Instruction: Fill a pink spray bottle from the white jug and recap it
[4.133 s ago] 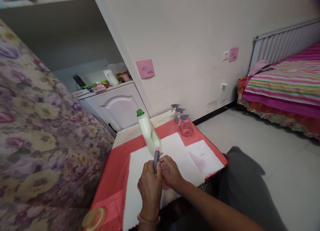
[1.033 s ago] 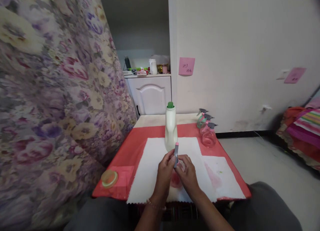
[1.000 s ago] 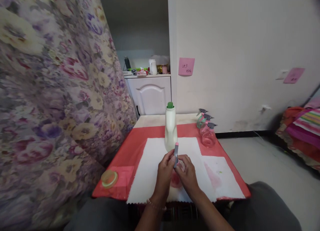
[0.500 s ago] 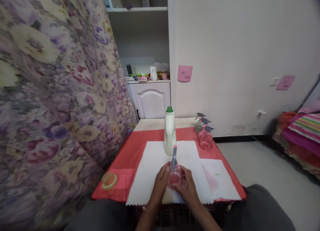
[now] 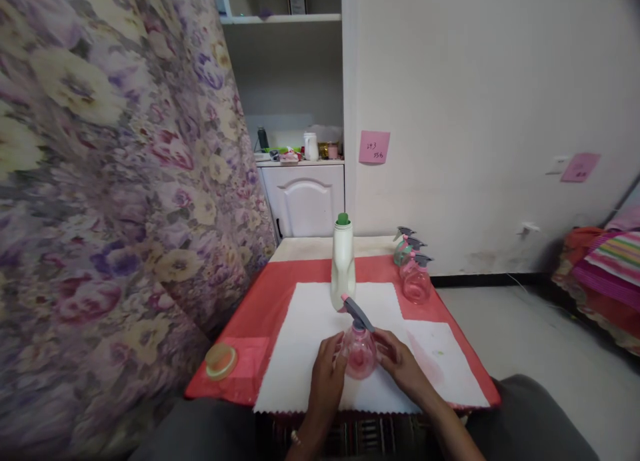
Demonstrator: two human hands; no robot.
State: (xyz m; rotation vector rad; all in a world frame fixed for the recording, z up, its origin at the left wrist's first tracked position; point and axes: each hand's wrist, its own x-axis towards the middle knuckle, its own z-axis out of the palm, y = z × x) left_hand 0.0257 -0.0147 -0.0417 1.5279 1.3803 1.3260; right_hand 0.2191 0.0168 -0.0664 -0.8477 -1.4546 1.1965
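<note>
Pink see-through plastic makes up the round spray bottle (image 5: 360, 361) between our two hands. It stands upright over the white cloth (image 5: 285, 381), close to the near edge of the table, and we cannot tell if its bottom touches the cloth. Its gray spray head (image 5: 357, 312) leans up and to the left, with a pink tip at the end. Our left hand (image 5: 325, 371) curls around the left side of the bottle, with the thumb in front. Our right hand (image 5: 400, 362) holds the right side with bent fingers. We cannot tell how hard they squeeze.

Just past the spray bottle, a tall pale green jug (image 5: 343, 264) with a handle stands at the far part of the cloth, with a bright green top (image 5: 343, 218). Red cover (image 5: 267, 298) lies under the cloth. On the right, next to the big cloth, we see a smaller white sheet (image 5: 463, 368) with a pink stain on it. Three more spray bottles (image 5: 417, 288) stand in a row at the far right corner, and a round yellowish tub (image 5: 221, 361) sits on the left.
</note>
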